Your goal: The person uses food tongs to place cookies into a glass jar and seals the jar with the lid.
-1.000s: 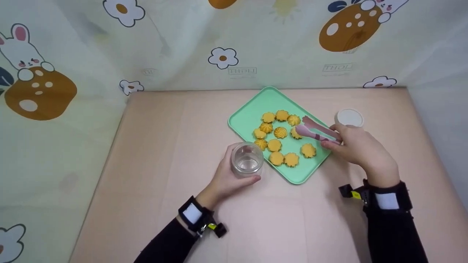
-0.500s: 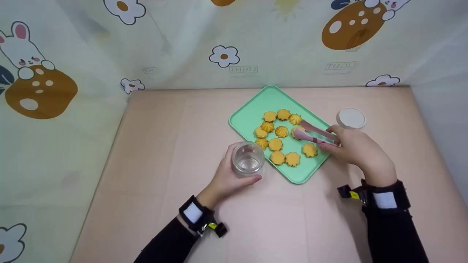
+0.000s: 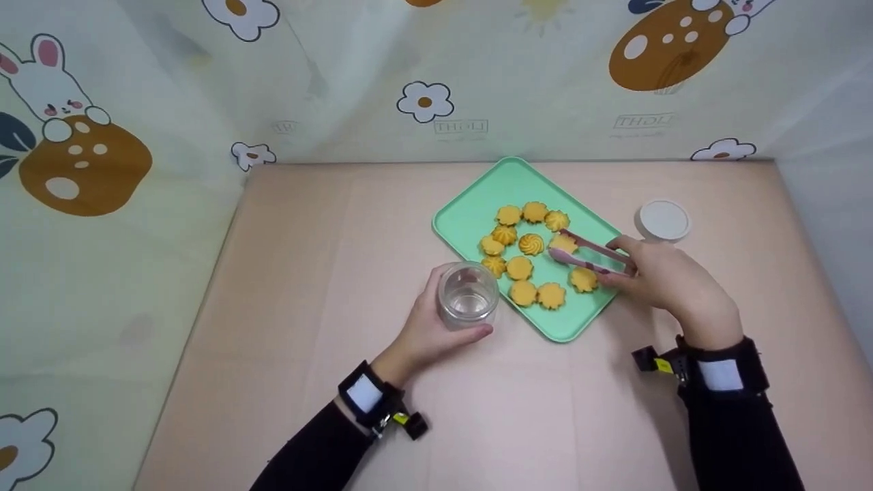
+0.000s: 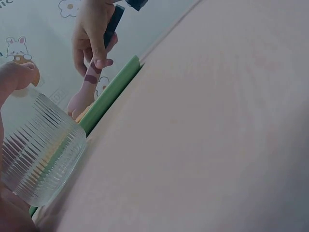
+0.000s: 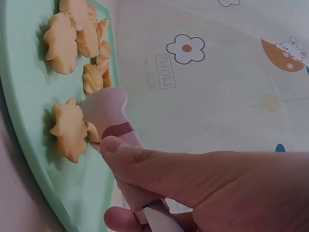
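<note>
The left hand (image 3: 426, 329) grips a clear glass jar (image 3: 468, 293); the right hand (image 3: 672, 278) pinches pink tongs (image 3: 575, 260); oversqueezing could crack the yellow flower-shaped cookie (image 3: 561, 243) near it.

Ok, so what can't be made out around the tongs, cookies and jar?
Head view: handle end of the tongs, covered by the right hand.
Head view: whether the tongs grip the cookie at their tips, too small to tell.
Left wrist view: part of the jar, cut off by the left edge.
Right wrist view: most of a cookie, behind the tongs.
</note>
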`<action>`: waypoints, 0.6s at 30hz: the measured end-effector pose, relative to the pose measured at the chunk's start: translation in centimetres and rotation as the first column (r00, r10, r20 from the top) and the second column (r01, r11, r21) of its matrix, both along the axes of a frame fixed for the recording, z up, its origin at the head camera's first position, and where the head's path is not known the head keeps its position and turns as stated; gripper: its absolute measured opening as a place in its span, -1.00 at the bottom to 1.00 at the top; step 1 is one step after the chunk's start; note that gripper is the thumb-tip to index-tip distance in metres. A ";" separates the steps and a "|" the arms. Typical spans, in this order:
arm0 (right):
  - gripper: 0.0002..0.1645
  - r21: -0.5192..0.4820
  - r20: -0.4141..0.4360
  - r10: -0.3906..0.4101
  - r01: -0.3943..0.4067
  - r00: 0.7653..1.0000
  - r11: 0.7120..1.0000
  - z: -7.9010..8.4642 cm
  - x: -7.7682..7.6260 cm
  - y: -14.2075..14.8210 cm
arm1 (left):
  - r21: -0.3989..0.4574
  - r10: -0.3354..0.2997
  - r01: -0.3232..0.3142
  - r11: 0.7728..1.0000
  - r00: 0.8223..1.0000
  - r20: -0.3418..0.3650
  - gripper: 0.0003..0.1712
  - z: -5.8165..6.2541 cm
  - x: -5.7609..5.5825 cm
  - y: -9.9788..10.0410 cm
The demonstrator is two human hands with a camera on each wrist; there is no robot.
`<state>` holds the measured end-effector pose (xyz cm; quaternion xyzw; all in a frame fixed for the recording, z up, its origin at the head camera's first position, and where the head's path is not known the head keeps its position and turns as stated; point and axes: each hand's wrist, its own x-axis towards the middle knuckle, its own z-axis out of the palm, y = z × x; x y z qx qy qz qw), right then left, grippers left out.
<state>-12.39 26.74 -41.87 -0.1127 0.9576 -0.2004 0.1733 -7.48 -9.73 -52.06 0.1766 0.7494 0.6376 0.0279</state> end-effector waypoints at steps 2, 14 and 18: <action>-0.23 0.004 0.003 -0.002 0.002 1.000 1.000 0.0 0.0 0.0 | 0.002 0.000 0.000 1.000 1.000 0.001 0.16 0.0 0.0 0.0; -0.38 0.030 -0.061 0.004 -0.002 0.998 1.000 -0.1 -0.1 0.3 | -0.001 -0.005 0.005 1.000 1.000 -0.020 0.12 -0.2 -0.1 0.0; -0.41 0.019 -0.139 0.035 -0.033 0.990 0.999 0.3 0.0 0.5 | 0.000 -0.007 0.007 1.000 1.000 -0.013 0.14 -0.1 -0.1 0.0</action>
